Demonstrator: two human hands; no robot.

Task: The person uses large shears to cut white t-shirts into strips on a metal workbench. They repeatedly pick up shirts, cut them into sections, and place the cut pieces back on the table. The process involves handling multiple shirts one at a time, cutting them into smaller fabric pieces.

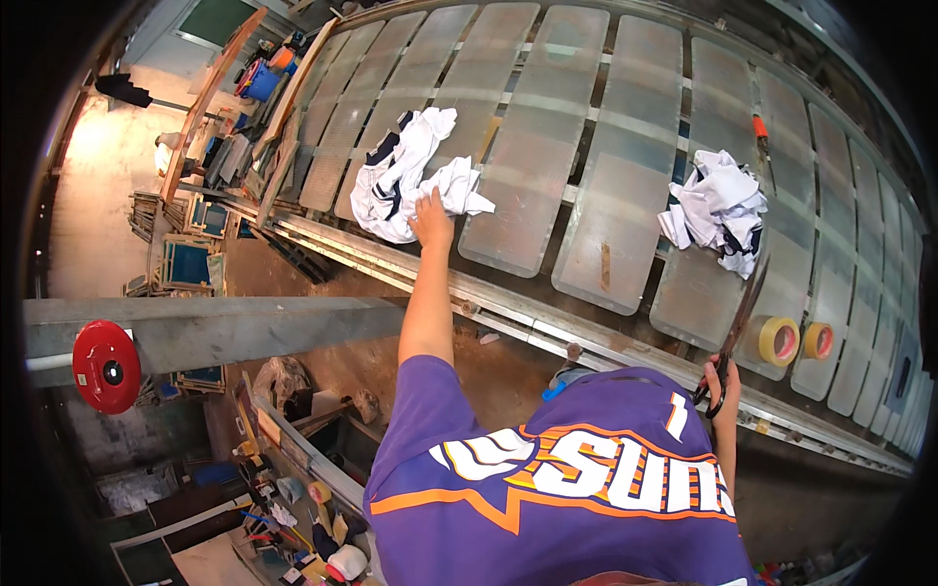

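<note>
My left hand [431, 219] is stretched forward to a crumpled white cloth with dark patches [399, 181], its fingers closed on the near edge of the bundle. The cloth lies in a loose heap across the grey panels. Down at the table's near edge, my right hand [723, 379] grips large dark scissors [729, 356] by the handles. Their long blades point away from me, toward a second white and dark cloth heap [721, 210]. Whether the blades are parted I cannot make out.
Long grey panels [625, 137] stand side by side on the table, with gaps between them. Two tape rolls, one yellow [765, 341] and one smaller [817, 341], sit near the right front. An orange-handled tool [760, 128] lies farther back. A grey beam [215, 322] crosses at left.
</note>
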